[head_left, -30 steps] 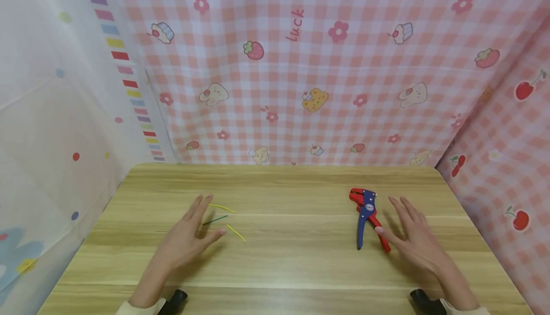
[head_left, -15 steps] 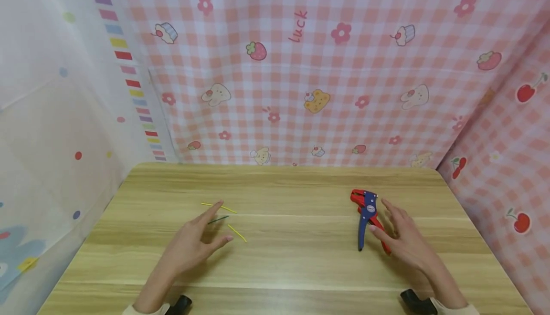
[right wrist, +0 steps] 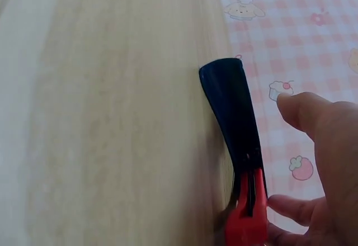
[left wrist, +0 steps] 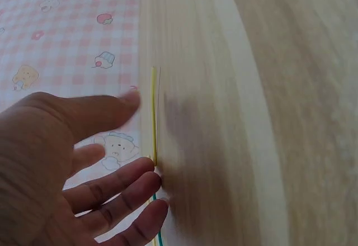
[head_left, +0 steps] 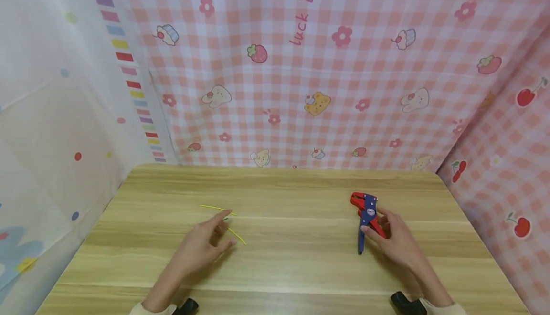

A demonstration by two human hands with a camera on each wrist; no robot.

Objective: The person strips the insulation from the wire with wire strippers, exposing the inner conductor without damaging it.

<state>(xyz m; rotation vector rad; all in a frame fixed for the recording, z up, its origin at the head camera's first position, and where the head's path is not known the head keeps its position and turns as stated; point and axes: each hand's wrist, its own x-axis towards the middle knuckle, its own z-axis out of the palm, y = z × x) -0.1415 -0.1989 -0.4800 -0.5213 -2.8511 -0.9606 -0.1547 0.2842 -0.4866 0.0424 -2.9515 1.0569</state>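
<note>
On the right half of the table lies a red and blue wire stripper (head_left: 369, 212). My right hand (head_left: 397, 241) is at its red handle, fingers bent along the outer side. In the right wrist view the thumb stands apart from the tool's dark handle (right wrist: 229, 106), while fingertips meet or nearly meet the red part. At the left, my left hand (head_left: 199, 246) hovers over several short wires, thumb spread from the fingers. One yellow wire (head_left: 212, 206) lies behind the fingertips and another yellow wire (head_left: 237, 236) between fingers and thumb. Fingers mostly hide a green wire (head_left: 225, 219).
The wood-grain table (head_left: 296, 267) spreads between both hands. A pink checked cloth (head_left: 275, 71) hangs along its back edge. Another checked cloth (head_left: 494, 200) flanks the right side, and a white dotted cloth (head_left: 47, 138) the left.
My right hand has moved left onto the wire stripper's red handle. My left hand has shifted right and slightly nearer over the wires, covering most of the green one.
</note>
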